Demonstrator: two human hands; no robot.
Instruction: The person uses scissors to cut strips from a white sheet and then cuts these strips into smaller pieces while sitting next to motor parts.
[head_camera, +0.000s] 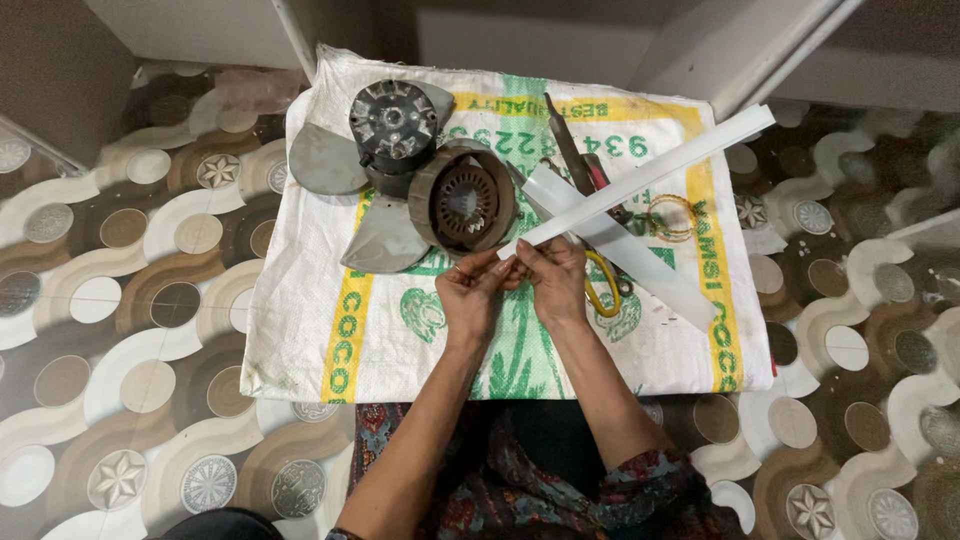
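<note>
Both hands are meeting at the near end of a long white strip (640, 180): the left hand (470, 295) and the right hand (555, 280) are pinching it, fingers closed on it, and a light, even grip close to the tip is probably serving best, since the rest is hanging unsupported. The strip is looking flat, stiff and pale, slanting up to the right over the printed woven sack (300, 330) on the patterned floor (130, 330), just beside the round motor stator (462, 205).

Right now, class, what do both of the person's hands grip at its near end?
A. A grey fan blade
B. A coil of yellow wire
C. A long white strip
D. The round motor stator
C: the left hand and the right hand both pinch the near end of the long white strip, which slants up to the right over the printed sack; the stator lies untouched beside them.
</note>
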